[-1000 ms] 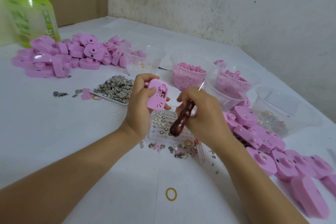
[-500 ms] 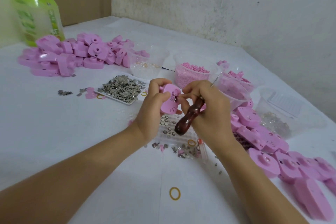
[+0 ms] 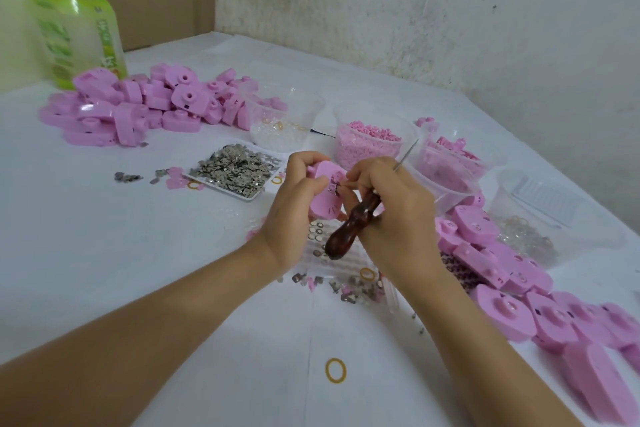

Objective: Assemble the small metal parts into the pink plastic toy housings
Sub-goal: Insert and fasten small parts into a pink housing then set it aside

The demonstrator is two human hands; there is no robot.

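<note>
My left hand (image 3: 294, 208) grips a pink plastic housing (image 3: 325, 199) above the table's middle, its open side turned toward me. My right hand (image 3: 394, 215) holds an awl with a dark wooden handle (image 3: 349, 229) and a thin metal spike (image 3: 405, 158) that points up and away. The right fingertips press at a small metal part in the housing's opening (image 3: 334, 185). A white tray of small metal parts (image 3: 235, 170) lies to the left. Under my hands lies a clear tray with ring-shaped parts (image 3: 317, 232).
Pink housings are heaped at the back left (image 3: 145, 104) and lined along the right (image 3: 519, 288). Clear tubs hold pink beads (image 3: 370, 142), pink pieces (image 3: 446, 166) and rings (image 3: 284, 121). A green-labelled bottle (image 3: 76, 35) stands far left. A yellow rubber band (image 3: 336, 370) lies near me.
Both hands have come together and shifted right and a little lower. The right fingertips, apart from the housing a second ago, now touch its opening. The awl stays in the right hand.
</note>
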